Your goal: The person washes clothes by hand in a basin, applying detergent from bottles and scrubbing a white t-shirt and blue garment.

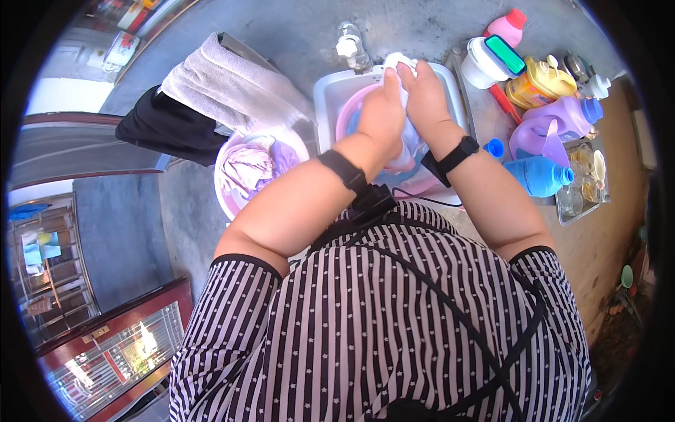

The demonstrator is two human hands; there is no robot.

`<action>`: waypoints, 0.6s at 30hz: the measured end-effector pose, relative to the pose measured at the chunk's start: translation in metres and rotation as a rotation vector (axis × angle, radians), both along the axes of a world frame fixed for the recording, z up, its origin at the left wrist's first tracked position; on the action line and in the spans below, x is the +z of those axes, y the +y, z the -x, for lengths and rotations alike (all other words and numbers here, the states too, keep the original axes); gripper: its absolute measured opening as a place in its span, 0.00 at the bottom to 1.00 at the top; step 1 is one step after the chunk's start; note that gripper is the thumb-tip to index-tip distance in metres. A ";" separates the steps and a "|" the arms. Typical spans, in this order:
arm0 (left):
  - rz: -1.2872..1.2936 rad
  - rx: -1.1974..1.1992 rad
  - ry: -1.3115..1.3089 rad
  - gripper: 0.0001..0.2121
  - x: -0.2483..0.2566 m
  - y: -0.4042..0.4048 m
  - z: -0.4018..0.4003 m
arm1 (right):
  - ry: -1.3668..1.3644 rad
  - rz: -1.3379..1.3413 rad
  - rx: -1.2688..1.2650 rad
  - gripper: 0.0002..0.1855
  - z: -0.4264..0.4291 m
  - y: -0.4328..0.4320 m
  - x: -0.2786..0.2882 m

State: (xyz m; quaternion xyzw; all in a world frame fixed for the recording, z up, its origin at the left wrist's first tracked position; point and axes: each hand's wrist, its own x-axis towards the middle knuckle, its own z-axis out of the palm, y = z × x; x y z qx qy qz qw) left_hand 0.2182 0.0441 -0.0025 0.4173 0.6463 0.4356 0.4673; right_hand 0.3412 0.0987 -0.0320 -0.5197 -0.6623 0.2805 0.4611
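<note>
My left hand (381,113) and my right hand (426,97) are side by side, both closed on a wet-looking pale cloth (410,140). A white bunched part of it sticks up beyond my fingertips, and the rest hangs down between my wrists. Under my hands a pink plastic basin (345,113) with bluish contents stands inside a white rectangular sink (322,100). A tap (352,47) is on the wall just beyond the sink's far edge. My forearms and hands hide part of the basin.
Left of the sink, a white basin (221,198) holds pink and purple cloths; a grey towel (211,79) and black fabric (158,126) hang behind it. To the right stand a white tub (477,68), a red brush (504,103), a purple jug (567,118), a blue bottle (538,176) and a metal tray (585,213) of glassware.
</note>
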 end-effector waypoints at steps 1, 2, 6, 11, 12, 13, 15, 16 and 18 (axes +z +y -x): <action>0.001 0.004 -0.001 0.44 -0.002 0.008 0.007 | 0.016 0.116 -0.017 0.29 -0.005 0.004 0.007; 0.039 -0.088 0.199 0.45 -0.003 0.014 0.018 | -0.019 0.074 -0.014 0.28 0.007 -0.011 0.007; 0.111 0.013 -0.017 0.45 0.022 0.013 0.003 | -0.167 -0.136 0.008 0.23 0.018 -0.026 0.002; 0.064 -0.044 -0.033 0.41 -0.008 0.015 0.014 | -0.049 -0.042 0.017 0.20 0.013 -0.020 -0.004; 0.048 -0.085 -0.116 0.40 -0.023 0.013 0.045 | -0.033 -0.046 0.095 0.22 0.035 -0.048 0.012; 0.047 -0.105 -0.158 0.38 -0.032 0.010 0.058 | -0.023 -0.048 0.153 0.23 0.050 -0.074 0.029; 0.088 -0.159 0.014 0.35 -0.018 0.010 0.025 | 0.018 0.097 0.071 0.22 0.020 -0.045 0.004; 0.117 -0.185 0.197 0.35 -0.004 0.009 -0.002 | 0.010 0.095 0.029 0.22 -0.004 -0.023 -0.009; 0.009 -0.103 0.107 0.34 -0.020 0.018 0.006 | 0.072 0.163 -0.034 0.23 -0.007 -0.008 -0.007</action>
